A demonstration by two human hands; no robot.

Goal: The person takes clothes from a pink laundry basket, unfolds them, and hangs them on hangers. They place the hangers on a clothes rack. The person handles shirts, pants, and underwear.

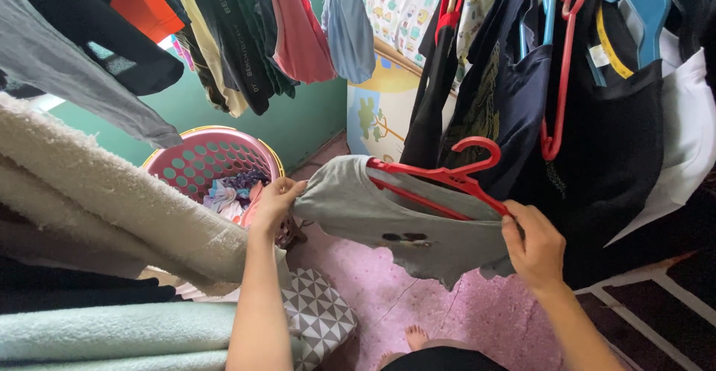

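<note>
Your left hand (274, 201) pinches one end of the grey shirt (388, 218), fingers closed | your right hand (531, 248) clamps shirt and red hanger (447, 177) together | shirt stretched between hands above pink floor (477, 311) | pink laundry basket (212, 158) left, clothes hanging overhead

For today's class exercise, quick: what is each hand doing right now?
Left hand: closed on one end of the grey shirt.
Right hand: closed on the shirt and the red hanger.
</note>
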